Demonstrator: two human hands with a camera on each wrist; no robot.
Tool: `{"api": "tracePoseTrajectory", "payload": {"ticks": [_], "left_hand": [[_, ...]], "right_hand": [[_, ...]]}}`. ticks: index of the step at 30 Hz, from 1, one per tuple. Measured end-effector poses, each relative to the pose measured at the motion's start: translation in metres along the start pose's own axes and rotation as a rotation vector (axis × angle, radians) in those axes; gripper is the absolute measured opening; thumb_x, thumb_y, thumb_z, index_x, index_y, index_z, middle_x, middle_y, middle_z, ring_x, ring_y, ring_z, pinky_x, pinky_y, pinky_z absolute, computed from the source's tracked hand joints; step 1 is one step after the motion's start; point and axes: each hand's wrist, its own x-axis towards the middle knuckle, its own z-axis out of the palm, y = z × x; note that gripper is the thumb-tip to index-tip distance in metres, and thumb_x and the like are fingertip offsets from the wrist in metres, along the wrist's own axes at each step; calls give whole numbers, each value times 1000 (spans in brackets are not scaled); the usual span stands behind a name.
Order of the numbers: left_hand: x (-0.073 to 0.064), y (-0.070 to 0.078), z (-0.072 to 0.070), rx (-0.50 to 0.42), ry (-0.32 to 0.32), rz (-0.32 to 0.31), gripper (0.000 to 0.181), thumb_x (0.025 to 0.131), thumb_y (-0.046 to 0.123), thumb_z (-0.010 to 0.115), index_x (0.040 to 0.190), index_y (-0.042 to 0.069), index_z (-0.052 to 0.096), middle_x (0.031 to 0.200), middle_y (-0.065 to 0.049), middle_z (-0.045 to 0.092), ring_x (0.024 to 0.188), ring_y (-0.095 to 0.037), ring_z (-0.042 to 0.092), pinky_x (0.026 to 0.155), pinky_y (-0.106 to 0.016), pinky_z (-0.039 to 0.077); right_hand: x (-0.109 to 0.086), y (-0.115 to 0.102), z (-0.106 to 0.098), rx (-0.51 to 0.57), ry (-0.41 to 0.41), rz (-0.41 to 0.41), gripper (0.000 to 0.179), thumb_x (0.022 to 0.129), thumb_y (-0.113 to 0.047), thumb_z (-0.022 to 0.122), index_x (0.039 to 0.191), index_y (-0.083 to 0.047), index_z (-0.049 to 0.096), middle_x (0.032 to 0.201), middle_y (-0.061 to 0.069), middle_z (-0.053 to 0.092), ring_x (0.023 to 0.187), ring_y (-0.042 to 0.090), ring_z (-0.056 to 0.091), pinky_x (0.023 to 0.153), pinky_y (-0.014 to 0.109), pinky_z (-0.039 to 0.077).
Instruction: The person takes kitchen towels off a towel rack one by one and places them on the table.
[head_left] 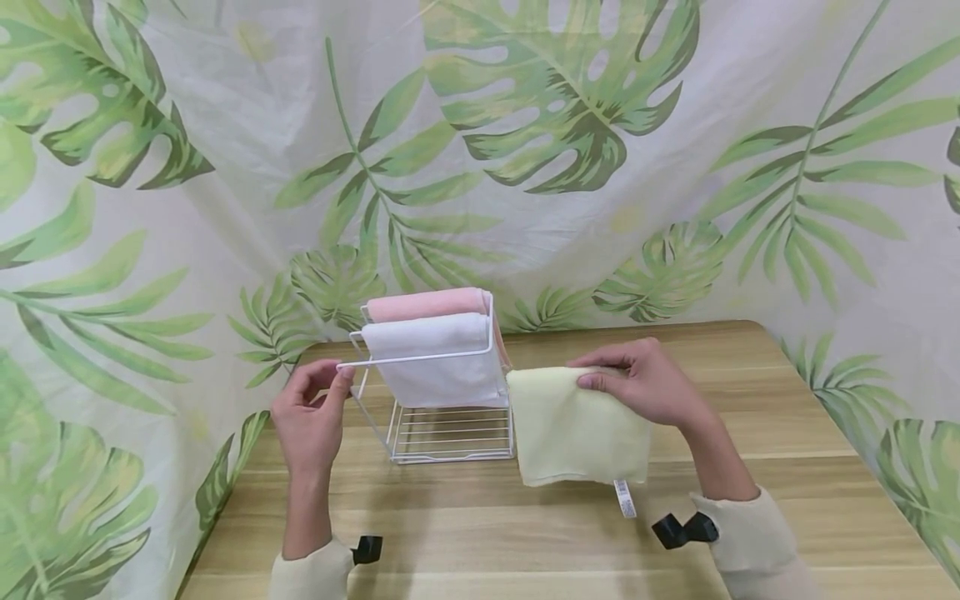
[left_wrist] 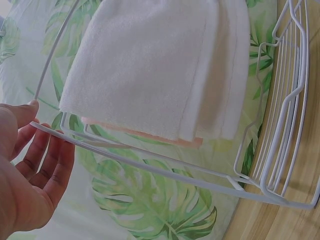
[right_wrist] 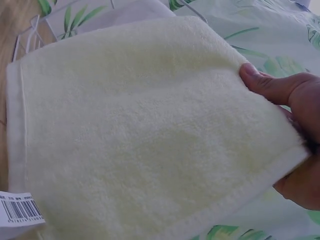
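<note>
Leaf-print cloth bkgd (head_left: 555,250) behind a wood-grain table (head_left: 480,533). Head view: L hand (head_left: 311,408) pinches the L corner of the front top bar of the white wire rack (head_left: 420,359); R hand (head_left: 648,383) grips the top edge of the yellow towel (head_left: 577,433), which hangs just R of the rack, tag (head_left: 625,499) dangling. White towel (head_left: 442,367) & pink towel (head_left: 427,305) hang on the rack's bars.

L wrist view: thumb & forefinger clamped on the bar corner, other fingers curled below it. Pull too hard up there & the light frame might tip or slide, I'd say.

R wrist view: thumb on the yellow towel's near face, fingers mostly hidden behind, so clamped on that edge. Far side looks unsupported; it could sag, or its corner snag on rack wire.
</note>
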Motion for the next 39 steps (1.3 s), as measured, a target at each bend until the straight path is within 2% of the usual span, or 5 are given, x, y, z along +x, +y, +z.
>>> {"api": "tracePoseTrajectory", "payload": {"ticks": [9,23,27,34,39], "left_hand": [[0,-1,-2,10,5,-19,18,95,4,82,108,-8,76,81,12,70,69,0,69,58,-11,58],[4,1,-2,0,2,-2,19,95,8,82,107,-7,76,82,10,70,69,-1,69,59,-14,60],[4,0,-2,-5,0,-2,19,95,8,82,106,-6,76,82,10,70,69,-2,69,59,-14,60],[2,0,-1,-3,-5,3,19,95,7,82,107,-7,76,83,10,70,69,-2,69,59,-13,60],[0,0,-1,15,-11,-2,19,96,10,83,107,-5,76,85,11,70,72,-1,70,61,-12,60]], "right_hand": [[-19,4,21,137,-90,14,17,96,-15,81,112,-15,85,108,2,84,90,7,78,75,26,64],[-38,5,39,222,-189,-8,19,97,-14,80,115,-12,84,113,6,83,99,7,78,83,25,65],[-39,11,43,200,-203,15,20,98,-18,79,117,-12,83,115,7,83,103,6,77,86,25,65],[-34,35,50,118,-157,121,22,99,-24,78,118,-12,83,115,6,83,100,5,75,84,23,61],[-27,54,52,75,-114,131,21,100,-23,78,117,-12,83,117,7,82,107,14,76,87,23,61]]}}
